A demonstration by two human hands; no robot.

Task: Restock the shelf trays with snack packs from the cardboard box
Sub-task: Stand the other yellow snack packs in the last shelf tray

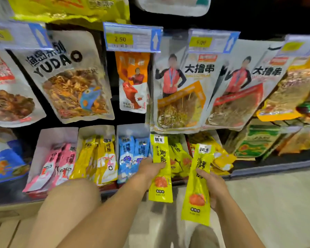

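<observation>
My left hand [149,169] grips a long yellow snack pack [160,187] upright, right in front of the shelf trays. My right hand [212,185] holds a second yellow snack pack [198,194], tilted slightly, a little lower and to the right. Behind both packs is a tray of matching yellow packs [179,158]. To its left stand a tray of blue packs [131,154], a tray of yellow-and-white packs [98,158] and a tray of pink packs [55,161]. A corner of the cardboard box [4,231] shows at bottom left.
Large snack bags [73,79] hang on pegs above the trays, with price tags [131,37] over them. Green and yellow bags [254,142] fill the shelf to the right. My knee [68,204] is raised at lower left. Grey floor [276,203] lies at lower right.
</observation>
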